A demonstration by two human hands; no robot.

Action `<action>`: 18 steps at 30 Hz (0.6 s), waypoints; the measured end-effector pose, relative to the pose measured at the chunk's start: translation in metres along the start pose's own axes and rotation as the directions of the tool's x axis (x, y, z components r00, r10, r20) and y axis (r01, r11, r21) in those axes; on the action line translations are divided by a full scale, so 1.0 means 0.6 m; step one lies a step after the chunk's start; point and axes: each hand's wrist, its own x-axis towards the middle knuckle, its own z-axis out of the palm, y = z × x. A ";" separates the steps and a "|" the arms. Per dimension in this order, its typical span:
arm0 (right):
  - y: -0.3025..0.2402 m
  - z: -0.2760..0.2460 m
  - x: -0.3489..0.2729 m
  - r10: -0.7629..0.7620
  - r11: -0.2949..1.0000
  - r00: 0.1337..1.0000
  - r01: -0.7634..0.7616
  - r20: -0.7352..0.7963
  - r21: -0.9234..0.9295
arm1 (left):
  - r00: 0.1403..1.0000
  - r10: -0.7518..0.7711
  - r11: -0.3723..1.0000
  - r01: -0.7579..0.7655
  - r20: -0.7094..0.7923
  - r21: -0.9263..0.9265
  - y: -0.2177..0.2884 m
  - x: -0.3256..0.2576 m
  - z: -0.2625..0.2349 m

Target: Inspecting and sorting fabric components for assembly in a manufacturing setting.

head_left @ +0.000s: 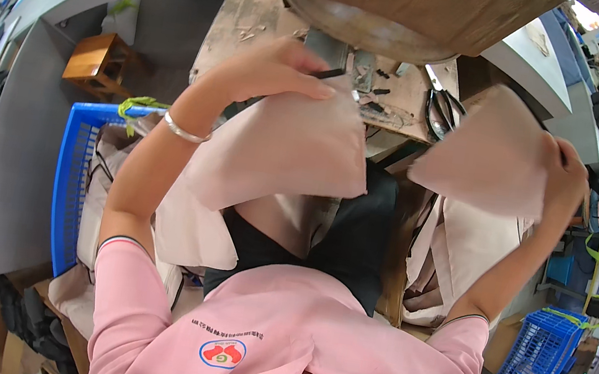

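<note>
Both hands' fingers pinch beige fabric pieces: left hand (274, 71) one (289, 151), right hand (566, 176) another (491, 158).

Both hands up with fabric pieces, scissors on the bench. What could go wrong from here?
1. The left hand holds its beige fabric panel over the cluttered wooden workbench; the panel may snag on the small metal parts there.
2. The right hand pinches only the edge of the second beige fabric piece; it might slip.
3. The black-handled scissors lie just beside that piece; a reach past it risks a nick.
</note>
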 end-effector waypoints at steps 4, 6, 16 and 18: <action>0.162 -0.039 0.041 0.230 0.937 0.973 -0.212 0.033 -0.278 | 0.991 0.126 0.968 -0.131 0.036 0.212 0.034 0.007 0.044; 0.203 -0.022 0.014 0.079 0.908 0.984 -0.136 -0.157 -0.397 | 0.990 0.133 0.965 -0.139 0.043 0.222 0.048 0.015 0.070; -0.250 0.094 -0.285 -0.705 0.643 0.707 0.599 0.063 0.476 | 0.952 0.281 0.929 -0.301 0.118 0.217 0.132 0.103 0.225; -0.309 0.132 -0.288 -0.759 0.622 0.649 0.699 0.051 0.353 | 0.899 0.429 0.845 -0.433 0.085 0.314 0.130 0.094 0.238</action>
